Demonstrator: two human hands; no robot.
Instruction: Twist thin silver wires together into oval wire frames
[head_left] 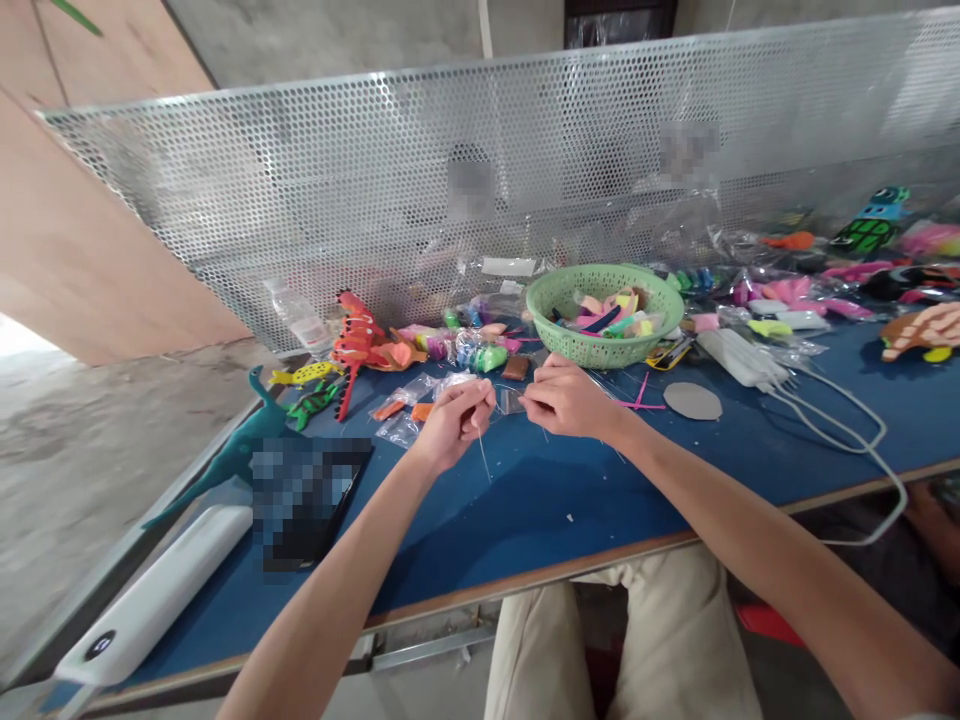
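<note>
Above the blue tabletop, my left hand (454,422) is closed in a pinch on a thin pale wire (484,455), whose loose end hangs below the fingers. My right hand (566,398) is closed a short way to the right, its fingertips pinching what looks like the same fine wire. A faint strand curves across the gap between both hands. Behind this gap lies a small brown block (516,367). Small clear bags with orange clay (421,411) lie just left of my left hand. Past my right hand are crossed pink sticks (643,398).
A green basket (542,340) of clay pieces stands behind my right hand. Leftward are a red clay figure (356,335), a teal dinosaur (244,440), a phone (322,510) and a white device (161,590). Rightward lie a grey disc (692,401) and a white charger (739,358) with cables. A perforated metal screen (360,170) backs the table.
</note>
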